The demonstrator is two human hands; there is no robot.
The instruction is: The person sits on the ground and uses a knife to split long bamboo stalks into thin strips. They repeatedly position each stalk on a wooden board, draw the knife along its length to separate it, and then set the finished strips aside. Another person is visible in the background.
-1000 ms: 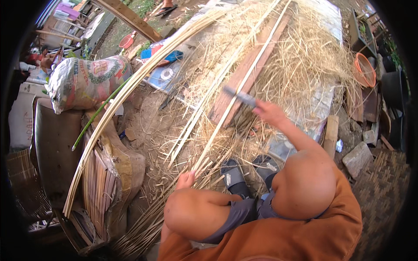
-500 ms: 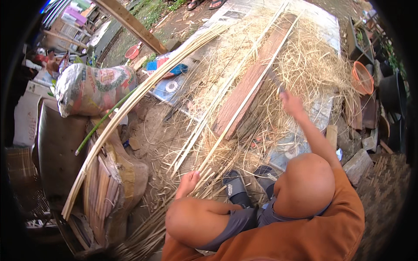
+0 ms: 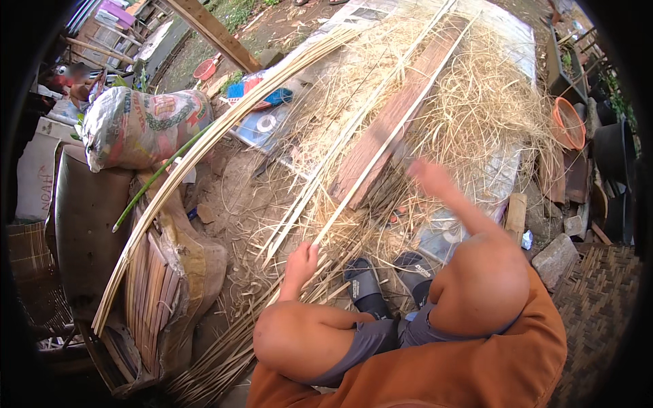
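One head-worn fisheye view looks steeply down, close over the person's knees, onto the straw-strewn ground [image 3: 476, 102] ahead.

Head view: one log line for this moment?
left hand: holds bamboo strip | right hand: blurred over strip | plank beneath | shavings around

A patterned, stuffed sack [image 3: 139, 126] is seen well off to the left of the hands, an orange basket [image 3: 568, 122] is parked far right, a grey stone [image 3: 555, 258] is set lower right, and dark sandals [image 3: 367, 289] are planted just below.
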